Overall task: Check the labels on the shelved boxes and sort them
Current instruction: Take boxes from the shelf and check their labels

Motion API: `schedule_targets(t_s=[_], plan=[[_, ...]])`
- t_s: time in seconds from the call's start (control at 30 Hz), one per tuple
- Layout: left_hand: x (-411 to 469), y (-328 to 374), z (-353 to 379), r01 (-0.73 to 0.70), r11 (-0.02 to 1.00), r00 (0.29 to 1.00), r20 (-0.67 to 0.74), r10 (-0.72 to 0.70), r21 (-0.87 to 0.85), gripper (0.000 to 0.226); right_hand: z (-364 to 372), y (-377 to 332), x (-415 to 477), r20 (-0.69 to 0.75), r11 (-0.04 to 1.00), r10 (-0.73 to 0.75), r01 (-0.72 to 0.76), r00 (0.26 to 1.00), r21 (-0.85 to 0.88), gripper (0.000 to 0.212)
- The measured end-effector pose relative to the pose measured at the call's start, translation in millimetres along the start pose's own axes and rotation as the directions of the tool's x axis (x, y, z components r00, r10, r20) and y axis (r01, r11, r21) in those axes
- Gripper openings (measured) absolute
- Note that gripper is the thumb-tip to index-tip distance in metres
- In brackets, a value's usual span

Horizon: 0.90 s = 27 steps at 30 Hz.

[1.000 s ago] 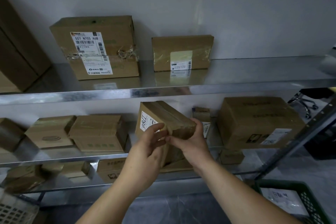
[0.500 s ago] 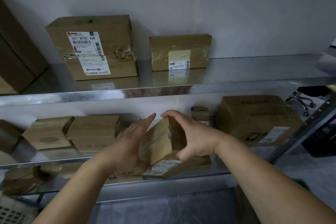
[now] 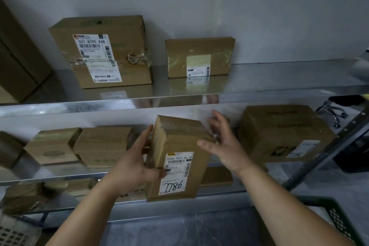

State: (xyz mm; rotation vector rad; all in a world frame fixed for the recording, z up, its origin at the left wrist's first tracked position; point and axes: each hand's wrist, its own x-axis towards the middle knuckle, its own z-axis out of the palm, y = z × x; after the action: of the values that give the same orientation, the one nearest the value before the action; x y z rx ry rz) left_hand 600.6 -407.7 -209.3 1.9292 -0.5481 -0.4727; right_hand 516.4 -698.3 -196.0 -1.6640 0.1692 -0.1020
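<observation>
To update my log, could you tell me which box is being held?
The tall upright box in the left hand; the others all sit on shelves.

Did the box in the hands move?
Yes. The held box turned: its label, earlier near the upper shelf, now faces the camera, down by the middle shelf edge.

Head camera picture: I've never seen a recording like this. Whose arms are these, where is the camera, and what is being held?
No machine here: these are a person's bare arms, filmed by a wide-angle camera worn on the head, looking forward and down. The left hand grips an oblong brown cardboard box, its white shipping label facing the camera. The right hand is open beside the box's right edge. Behind stand shiny metal shelves. The upper one carries a large brown carton labelled 507 N705 A68 and a smaller brown carton; the middle one holds more, among them a big brown carton on the right.
</observation>
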Motion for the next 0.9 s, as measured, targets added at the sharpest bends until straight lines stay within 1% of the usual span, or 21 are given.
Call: schedule_targets(t_s=[0.07, 0.13, 0.2, 0.27, 0.33, 0.4, 0.43, 0.53, 0.67, 0.73, 0.9], plan=[[-0.9, -3.7, 1.1, 0.017, 0.996, 1.0, -0.006, -0.018, -0.087, 0.135, 1.7, 20.1, -2.7, -0.003, 0.985, 0.084, -0.082, 0.996, 0.153, 0.132], [-2.0, -6.7, 4.1, 0.056, 0.972, 0.998, 0.0, -0.058, -0.228, 0.129, 4.8, 33.2, -6.1, 0.054, 0.963, 0.152, -0.16, 0.987, 0.217, 0.134], [-2.2, -9.8, 8.1, 0.101, 0.93, 0.995, 0.027, -0.098, -0.354, 0.125, 8.3, 39.8, -9.1, 0.106, 0.947, 0.193, -0.213, 0.976, 0.238, 0.134], [-1.3, -12.9, 11.7, 0.124, 0.901, 0.992, 0.042, -0.117, -0.416, 0.127, 12.0, 43.1, -10.9, 0.147, 0.944, 0.204, -0.234, 0.968, 0.234, 0.132], [-0.9, -13.8, 15.3, 0.132, 0.879, 0.991, 0.057, -0.119, -0.458, 0.127, 15.6, 44.3, -11.1, 0.165, 0.95, 0.195, -0.228, 0.967, 0.214, 0.12], [-1.8, -12.5, 18.1, 0.125, 0.867, 0.992, 0.06, -0.109, -0.483, 0.123, 17.8, 44.4, -10.3, 0.154, 0.95, 0.186, -0.218, 0.97, 0.223, 0.104], [-2.5, -11.4, 19.2, 0.121, 0.864, 0.993, 0.06, -0.105, -0.489, 0.121, 18.6, 44.0, -10.1, 0.146, 0.949, 0.185, -0.215, 0.972, 0.23, 0.101], [-5.2, -8.9, 19.6, 0.129, 0.85, 0.992, 0.068, -0.11, -0.51, 0.122, 19.4, 44.2, -9.0, 0.138, 0.947, 0.194, -0.222, 0.971, 0.232, 0.098], [-9.7, -6.2, 17.6, 0.148, 0.847, 0.989, 0.079, -0.125, -0.511, 0.123, 18.6, 50.1, -6.9, 0.131, 0.943, 0.211, -0.237, 0.969, 0.233, 0.086], [-11.7, -5.2, 16.4, 0.147, 0.848, 0.989, 0.07, -0.129, -0.509, 0.123, 18.7, 51.7, -6.9, 0.126, 0.938, 0.22, -0.245, 0.967, 0.245, 0.085], [-15.8, -8.2, 9.8, 0.175, 0.838, 0.981, 0.015, -0.195, -0.517, 0.127, 18.9, 51.2, -8.1, 0.091, 0.934, 0.25, -0.265, 0.964, 0.241, 0.092]])
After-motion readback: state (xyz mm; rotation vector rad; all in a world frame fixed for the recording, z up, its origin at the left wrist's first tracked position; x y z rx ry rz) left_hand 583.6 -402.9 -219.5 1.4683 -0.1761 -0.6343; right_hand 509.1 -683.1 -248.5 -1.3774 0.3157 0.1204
